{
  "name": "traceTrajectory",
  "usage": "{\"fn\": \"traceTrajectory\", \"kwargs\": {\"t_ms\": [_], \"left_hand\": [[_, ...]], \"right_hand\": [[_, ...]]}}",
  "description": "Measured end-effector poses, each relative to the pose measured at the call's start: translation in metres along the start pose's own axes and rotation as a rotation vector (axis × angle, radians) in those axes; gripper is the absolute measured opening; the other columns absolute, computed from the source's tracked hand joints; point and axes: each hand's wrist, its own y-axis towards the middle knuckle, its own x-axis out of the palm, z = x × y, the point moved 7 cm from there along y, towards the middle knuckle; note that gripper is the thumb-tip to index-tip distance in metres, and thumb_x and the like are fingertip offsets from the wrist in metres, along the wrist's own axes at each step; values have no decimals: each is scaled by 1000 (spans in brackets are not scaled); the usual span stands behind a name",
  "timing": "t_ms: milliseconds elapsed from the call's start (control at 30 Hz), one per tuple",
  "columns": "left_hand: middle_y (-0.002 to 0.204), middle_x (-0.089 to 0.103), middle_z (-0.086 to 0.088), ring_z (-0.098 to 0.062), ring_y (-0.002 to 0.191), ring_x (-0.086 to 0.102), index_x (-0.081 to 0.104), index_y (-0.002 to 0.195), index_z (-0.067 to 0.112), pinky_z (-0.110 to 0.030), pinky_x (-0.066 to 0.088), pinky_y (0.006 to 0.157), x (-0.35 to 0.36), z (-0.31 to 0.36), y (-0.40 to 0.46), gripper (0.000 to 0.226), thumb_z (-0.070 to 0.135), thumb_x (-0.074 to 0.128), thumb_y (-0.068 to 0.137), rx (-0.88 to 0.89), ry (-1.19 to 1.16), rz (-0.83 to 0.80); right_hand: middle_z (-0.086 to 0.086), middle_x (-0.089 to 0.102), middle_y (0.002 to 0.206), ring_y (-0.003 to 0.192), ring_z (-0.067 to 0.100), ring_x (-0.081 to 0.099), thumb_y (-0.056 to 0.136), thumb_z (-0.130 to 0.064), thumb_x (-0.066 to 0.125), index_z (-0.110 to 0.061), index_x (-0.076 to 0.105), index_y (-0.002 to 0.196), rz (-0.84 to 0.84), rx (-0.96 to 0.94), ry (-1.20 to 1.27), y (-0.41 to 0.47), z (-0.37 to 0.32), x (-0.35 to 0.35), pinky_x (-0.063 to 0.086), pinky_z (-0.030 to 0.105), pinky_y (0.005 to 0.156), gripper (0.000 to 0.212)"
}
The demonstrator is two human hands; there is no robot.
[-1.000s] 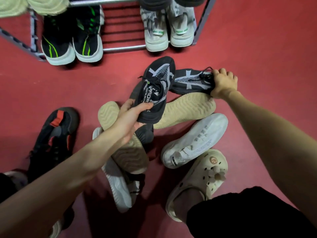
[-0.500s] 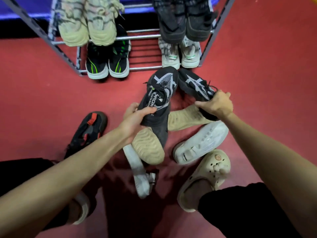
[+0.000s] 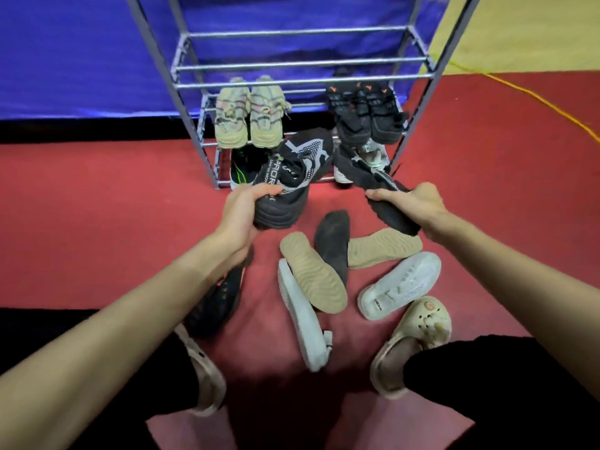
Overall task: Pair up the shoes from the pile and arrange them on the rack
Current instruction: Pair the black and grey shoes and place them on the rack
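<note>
Each grip clasps one black shoe, arms outstretched toward the rack.

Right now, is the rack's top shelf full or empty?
Empty: only bare rails show on the top shelf; both shoe pairs sit lower.

Red floor, blue sheet behind, yellow cord at right.
</note>
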Motion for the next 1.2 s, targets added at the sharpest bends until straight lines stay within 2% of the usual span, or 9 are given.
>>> {"fn": "traceTrajectory", "kwargs": {"t_ms": [133,367,500,600,700,833,900,1033,1200], "left_hand": [[113,62,-26,-32,96,61,57,124,-6,-46,51,92,-22,39,-4,47,12,63,80,75,-16,22],[104,65,-22,-29,89,64,60,115,-8,-44,51,94,-46,93,23,36,11,62,84,180,13,36],[89,65,-16,-20,73,65,61,104,0,-38,54,84,-53,119,60,25,16,65,85,215,49,44],[89,67,-17,-19,71,68,62,103,-5,-35,57,79,-57,135,92,28,16,67,85,229,24,44],[91,67,-19,-21,73,68,62,104,-8,-38,58,81,-60,152,126,29,15,67,85,245,26,49],[84,67,-15,-17,65,69,59,107,-7,-29,58,59,-69,173,174,35,16,70,84,261,14,80],[83,68,-13,-18,69,69,60,106,-7,-30,60,65,-73,178,195,35,17,71,83,271,30,104],[78,67,-10,-19,70,67,60,81,3,-41,58,84,-75,183,222,17,16,71,83,281,50,116],[82,65,-15,-29,81,65,58,77,3,-52,54,89,-75,188,237,18,15,69,84,278,50,119]], "right_hand": [[-6,68,81,83,16,65,56,-56,81,-19,68,79,64,-140,66,-19,-42,9,47,26,69,46],[1,73,99,97,17,67,62,-53,78,-12,73,98,89,-259,175,-10,-121,40,52,30,89,56],[4,71,96,97,22,67,61,-56,77,-12,71,95,131,-288,116,13,-164,61,47,27,76,56],[10,65,119,108,29,63,58,-61,74,-9,62,113,188,-278,11,34,-192,79,49,35,85,77],[15,54,131,121,37,52,62,-60,74,-8,52,120,286,-292,-92,53,-226,96,43,43,97,81],[19,52,133,127,40,43,64,-60,72,-8,52,120,379,-320,-164,78,-264,123,34,46,105,79],[20,51,133,127,40,42,66,-59,72,-6,51,121,384,-323,-155,91,-275,139,33,46,105,79],[20,50,135,128,39,41,66,-58,72,-4,49,124,354,-299,-110,110,-289,167,33,45,104,83],[18,49,136,129,38,39,67,-58,72,-5,50,126,305,-274,-75,127,-302,185,34,46,104,81]]}}
